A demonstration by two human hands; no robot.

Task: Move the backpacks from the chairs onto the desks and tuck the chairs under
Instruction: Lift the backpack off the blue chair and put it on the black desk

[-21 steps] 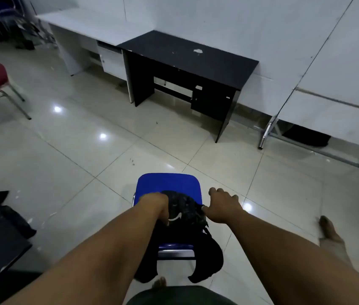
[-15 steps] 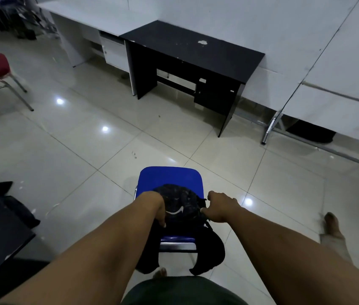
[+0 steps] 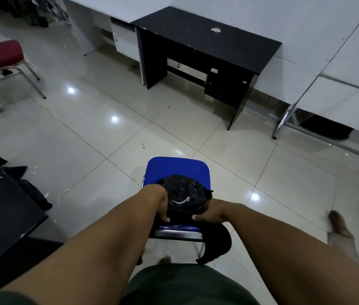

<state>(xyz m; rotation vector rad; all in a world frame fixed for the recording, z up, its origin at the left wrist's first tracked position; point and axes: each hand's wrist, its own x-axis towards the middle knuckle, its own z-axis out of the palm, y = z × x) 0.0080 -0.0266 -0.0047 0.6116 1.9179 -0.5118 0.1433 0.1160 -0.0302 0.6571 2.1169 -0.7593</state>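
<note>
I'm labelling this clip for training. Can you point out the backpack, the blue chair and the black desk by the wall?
backpack (image 3: 183,195): head view, on its dark top panel above the white mark.
blue chair (image 3: 177,167): head view, on the bare blue seat beyond the bag.
black desk (image 3: 207,38): head view, on its flat top.

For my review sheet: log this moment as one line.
stage: lifting | left hand and right hand: grip black backpack | backpack: on blue chair | black desk: ahead

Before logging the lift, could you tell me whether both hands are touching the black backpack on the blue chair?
Touching. The head view shows the left hand and right hand gripping opposite sides of the black backpack, fingers curled onto it.
</note>
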